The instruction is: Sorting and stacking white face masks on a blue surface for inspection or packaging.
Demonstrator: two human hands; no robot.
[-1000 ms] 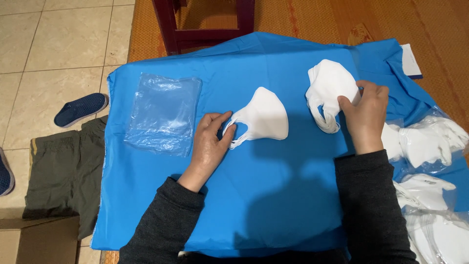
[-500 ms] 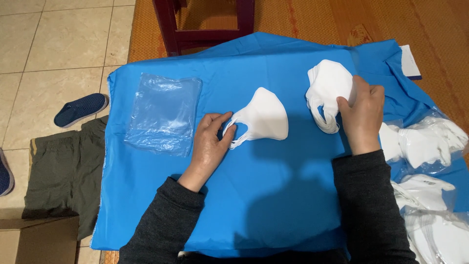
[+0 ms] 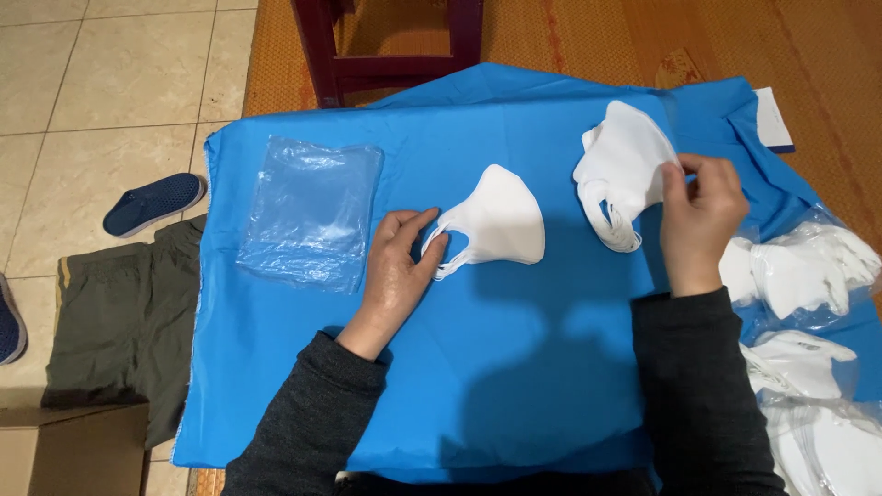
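Left hand fingers lie loosely spread, flat on the blue cloth, fingertips touching the ear-loop end of a single white mask; they pin it rather than grip it. Right hand fingers are pressed together, pinching the edge of a stack of white masks lying on the cloth's right part. Masks look light, soft and floppy and will bend when lifted; best hold is the edge or the loops, and pinching one layer only looks fiddly. Pile of clear plastic bags just left of the left hand. More bagged masks at the cloth's right edge. Shoe, dark garment and cardboard box on the floor, left.
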